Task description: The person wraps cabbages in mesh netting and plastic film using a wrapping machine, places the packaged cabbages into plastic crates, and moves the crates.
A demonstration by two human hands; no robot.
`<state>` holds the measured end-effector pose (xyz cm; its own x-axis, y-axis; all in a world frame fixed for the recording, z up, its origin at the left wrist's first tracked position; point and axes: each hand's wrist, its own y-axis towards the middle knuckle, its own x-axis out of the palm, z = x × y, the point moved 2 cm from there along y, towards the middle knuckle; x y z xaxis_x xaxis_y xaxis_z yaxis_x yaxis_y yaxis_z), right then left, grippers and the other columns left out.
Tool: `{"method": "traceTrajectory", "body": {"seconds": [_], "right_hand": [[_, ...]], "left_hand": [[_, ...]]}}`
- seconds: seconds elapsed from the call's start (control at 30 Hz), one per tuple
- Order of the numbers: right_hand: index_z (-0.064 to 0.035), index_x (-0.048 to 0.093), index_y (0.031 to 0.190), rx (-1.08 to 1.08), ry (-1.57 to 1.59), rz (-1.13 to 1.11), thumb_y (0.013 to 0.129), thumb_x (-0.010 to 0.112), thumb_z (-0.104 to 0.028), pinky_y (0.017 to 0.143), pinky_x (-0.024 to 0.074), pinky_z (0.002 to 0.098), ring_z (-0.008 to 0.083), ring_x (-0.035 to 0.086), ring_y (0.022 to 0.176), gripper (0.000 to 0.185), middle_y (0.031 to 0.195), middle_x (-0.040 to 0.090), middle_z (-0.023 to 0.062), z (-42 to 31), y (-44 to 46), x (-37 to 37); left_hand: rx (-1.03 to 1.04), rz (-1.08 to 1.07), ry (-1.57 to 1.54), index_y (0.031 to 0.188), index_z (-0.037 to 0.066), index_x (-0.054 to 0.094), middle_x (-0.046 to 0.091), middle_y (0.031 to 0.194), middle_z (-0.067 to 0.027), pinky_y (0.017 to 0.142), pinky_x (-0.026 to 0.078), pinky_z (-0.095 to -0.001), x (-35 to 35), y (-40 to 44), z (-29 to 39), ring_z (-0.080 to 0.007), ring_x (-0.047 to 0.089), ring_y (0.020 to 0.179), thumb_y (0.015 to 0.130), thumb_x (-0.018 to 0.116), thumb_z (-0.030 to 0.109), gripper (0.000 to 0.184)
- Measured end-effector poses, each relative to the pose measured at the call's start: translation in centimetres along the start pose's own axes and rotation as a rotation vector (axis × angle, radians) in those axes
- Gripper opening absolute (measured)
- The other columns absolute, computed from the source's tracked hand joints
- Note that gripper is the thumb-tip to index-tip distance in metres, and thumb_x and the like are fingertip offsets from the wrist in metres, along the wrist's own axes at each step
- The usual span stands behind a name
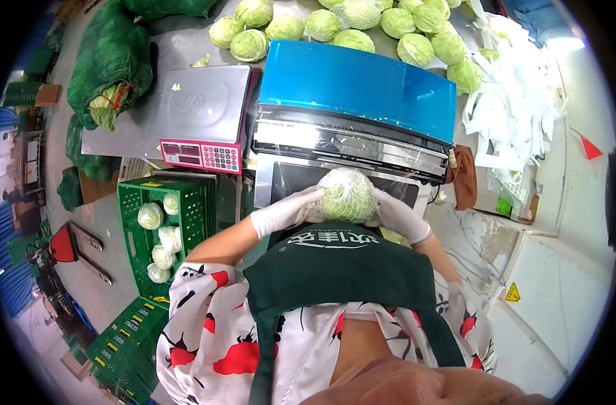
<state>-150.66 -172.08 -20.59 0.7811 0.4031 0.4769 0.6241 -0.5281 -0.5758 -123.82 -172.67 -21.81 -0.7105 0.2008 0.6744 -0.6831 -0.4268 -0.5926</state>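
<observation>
A round cabbage in a white foam net (346,195) is held between my two gloved hands, close in front of my apron. My left hand (300,206), in a white glove, presses against its left side. On the other side, my right hand (397,212), gloved too, grips it; some fingers are hidden behind the cabbage. Beneath and beyond the hands lies the dark plate of a wrapping machine (291,181), whose blue cover (358,81) rises just past it.
A scale (206,104) stands left of the machine. Loose cabbages (397,23) lie at the back, white foam nets (514,94) hang at the right. A green crate (136,250) with several wrapped cabbages stands lower left. A green mesh sack (112,57) lies at the far left.
</observation>
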Motion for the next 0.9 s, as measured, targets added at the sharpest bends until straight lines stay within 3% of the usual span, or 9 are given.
{"method": "traceTrajectory", "body": {"seconds": [0.07,0.17,0.23,0.3,0.33,0.43,0.6,0.7,0.9], "right_hand": [[-0.0091,0.048,0.145,0.083,0.048,0.161,0.098,0.058,-0.043,0.109,0.0378,0.0430,0.0283,0.050,0.128,0.059,0.141,0.055,0.0088,1.0,-1.9,0.1],[-0.0036,0.064,0.122,-0.465,-1.162,0.731,0.098,0.062,-0.026,0.106,0.0403,0.0432,0.0262,0.054,0.123,0.033,0.125,0.064,0.0088,4.3,-4.6,0.9],[0.0012,0.067,0.101,-0.489,-0.870,0.760,0.098,0.060,-0.012,0.091,0.0486,0.0371,0.0179,0.062,0.100,0.016,0.097,0.069,0.0069,5.7,-4.6,-0.1],[0.0018,0.067,0.098,-0.123,-0.221,0.721,0.098,0.058,-0.011,0.080,0.0522,0.0315,0.0139,0.065,0.085,0.016,0.085,0.068,0.0052,5.2,-4.9,0.3],[0.0010,0.066,0.092,-0.257,-0.153,0.712,0.101,0.054,-0.013,0.061,0.0482,0.0251,0.0108,0.059,0.064,0.020,0.071,0.061,0.0036,4.3,-5.0,0.8],[-0.0033,0.065,0.086,-0.280,-0.067,0.777,0.104,0.051,-0.022,0.051,0.0387,0.0232,0.0072,0.049,0.055,0.030,0.064,0.055,0.0001,3.7,-6.3,-0.5],[-0.0096,0.057,0.079,0.178,0.418,0.674,0.103,0.053,-0.034,0.043,0.0241,0.0232,0.0051,0.033,0.046,0.034,0.058,0.037,-0.0071,9.4,-4.5,-0.1],[-0.0070,0.064,0.088,-0.078,-0.760,0.917,0.102,0.054,-0.030,0.053,0.0447,0.0335,0.0165,0.060,0.060,0.029,0.066,0.061,-0.0004,16.1,-2.0,-0.8],[-0.0045,0.064,0.095,-0.158,-0.447,0.505,0.098,0.059,-0.026,0.065,0.0484,0.0380,0.0243,0.063,0.072,0.022,0.078,0.065,0.0060,19.6,3.1,1.6]], "left_hand": [[0.126,0.096,0.260,0.155,0.003,0.021,0.061,0.132,-0.0143,0.099,0.050,-0.0342,-1.4,-1.2,-1.6,-0.0231,0.062,0.117,0.098,0.065,0.028,0.076],[0.615,0.372,1.412,0.150,0.009,0.037,0.067,0.118,-0.0177,0.093,0.054,-0.0362,-2.9,-3.2,-3.2,-0.0284,0.066,0.109,0.092,0.065,0.009,0.064],[0.678,0.427,1.551,0.146,0.013,0.046,0.070,0.104,-0.0172,0.081,0.058,-0.0356,-3.3,-3.5,-3.2,-0.0311,0.070,0.091,0.091,0.064,0.005,0.059],[0.359,0.515,1.622,0.145,0.014,0.049,0.072,0.102,-0.0158,0.078,0.059,-0.0350,-0.8,-5.0,-0.2,-0.0308,0.072,0.084,0.090,0.064,0.002,0.058],[0.658,0.570,1.397,0.147,0.014,0.046,0.071,0.086,-0.0122,0.066,0.058,-0.0348,-1.7,-5.0,-0.4,-0.0255,0.071,0.068,0.093,0.062,0.004,0.057],[0.341,0.404,0.378,0.149,0.005,0.042,0.064,0.069,-0.0004,0.049,0.045,-0.0207,-1.1,-7.3,1.5,-0.0068,0.061,0.057,0.103,0.054,0.018,0.049],[0.153,0.510,0.175,0.123,0.003,0.064,0.057,0.062,0.0025,0.045,0.037,-0.0184,-4.4,-5.4,-5.2,-0.0037,0.048,0.049,0.108,0.046,0.025,0.032],[-0.035,0.350,0.395,0.096,0.002,0.068,0.052,0.059,0.0029,0.046,0.038,-0.0218,-3.6,-2.0,-9.2,-0.0053,0.048,0.050,0.102,0.057,0.027,0.028],[0.659,0.334,1.206,0.103,0.005,0.067,0.064,0.069,-0.0125,0.054,0.053,-0.0373,-1.9,0.9,-8.6,-0.0263,0.065,0.057,0.096,0.057,0.015,0.016]]}}
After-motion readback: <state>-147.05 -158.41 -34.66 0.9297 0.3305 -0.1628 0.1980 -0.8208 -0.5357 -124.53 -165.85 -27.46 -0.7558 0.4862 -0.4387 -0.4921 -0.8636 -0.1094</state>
